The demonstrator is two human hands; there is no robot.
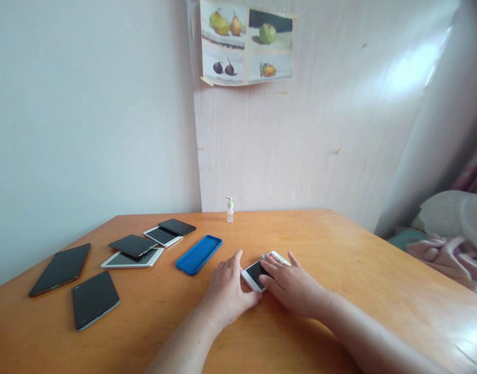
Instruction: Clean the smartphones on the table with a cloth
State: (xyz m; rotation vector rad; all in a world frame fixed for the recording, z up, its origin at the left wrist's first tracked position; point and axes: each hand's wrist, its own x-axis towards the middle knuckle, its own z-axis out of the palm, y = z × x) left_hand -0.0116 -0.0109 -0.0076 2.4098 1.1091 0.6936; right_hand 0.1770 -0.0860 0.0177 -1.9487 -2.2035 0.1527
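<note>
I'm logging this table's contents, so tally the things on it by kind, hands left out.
Black-fronted devices: 4
White-framed devices: 3
Blue phone case: 1
Pump bottle: 1
Total: 9 that can be seen

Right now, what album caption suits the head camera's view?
Left hand at one edge, right hand across a white, dark-screened phone on an orange wooden table.
</note>
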